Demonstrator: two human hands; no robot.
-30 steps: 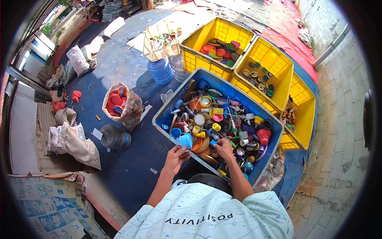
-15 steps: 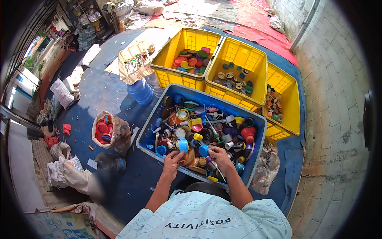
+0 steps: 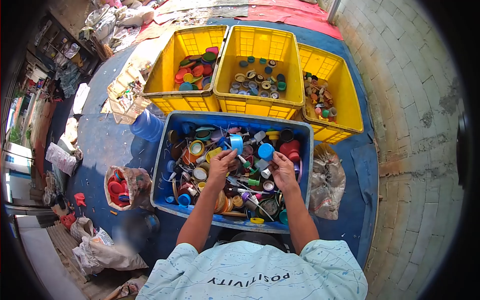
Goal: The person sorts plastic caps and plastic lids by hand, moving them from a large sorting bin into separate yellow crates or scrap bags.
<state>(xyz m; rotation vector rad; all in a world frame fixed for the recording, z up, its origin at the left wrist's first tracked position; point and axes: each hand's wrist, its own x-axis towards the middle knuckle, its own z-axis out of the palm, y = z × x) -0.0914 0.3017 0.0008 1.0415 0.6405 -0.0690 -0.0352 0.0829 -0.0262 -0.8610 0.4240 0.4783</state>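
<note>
Over the blue crate [image 3: 170, 200] of mixed plastic caps and pump tops, both hands are raised, each with a blue piece. My left hand [image 3: 221, 167] pinches a light blue cap [image 3: 236, 143], seen from its side. Between the fingers of my right hand [image 3: 283, 171] is a slightly darker blue cap [image 3: 265, 151], its round face toward me. The two caps are a short gap apart. Beneath them lie a red cap [image 3: 290, 149], a yellow ring [image 3: 257, 220] and several pump tops with thin tubes.
Behind the blue crate stand a left yellow crate [image 3: 185, 104] with flat coloured lids, a middle yellow crate [image 3: 260, 106] with round caps, and a right yellow crate [image 3: 345, 107] with small caps. A sack [image 3: 136, 187] of red lids sits left; a block wall [image 3: 410, 150] rises right.
Both hands have moved forward over the crate, away from its near edge, carrying the blue caps. The view has shifted, so the crates now appear further left.
</note>
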